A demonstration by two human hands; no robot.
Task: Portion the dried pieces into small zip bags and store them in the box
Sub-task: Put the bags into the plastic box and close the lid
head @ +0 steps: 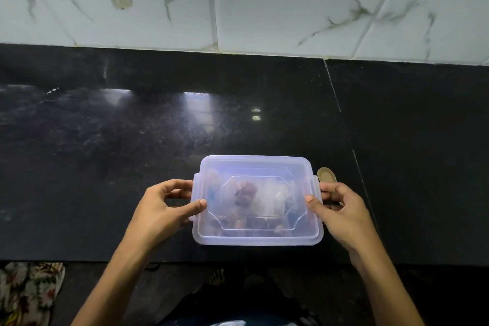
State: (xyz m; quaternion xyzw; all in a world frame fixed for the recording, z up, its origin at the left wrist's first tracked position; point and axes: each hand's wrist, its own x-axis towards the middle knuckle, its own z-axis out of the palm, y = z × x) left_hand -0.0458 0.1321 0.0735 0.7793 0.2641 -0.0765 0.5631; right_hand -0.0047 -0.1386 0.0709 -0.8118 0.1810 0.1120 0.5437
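Gripping both ends, left hand [161, 206] and right hand [341, 209] hold translucent lidded box [258, 167].

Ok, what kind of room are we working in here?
Most likely a home kitchen: a polished black stone counter runs against a wall of white marble-look tiles, and the left hand and right hand grip a lidded plastic box of bagged dried pieces.
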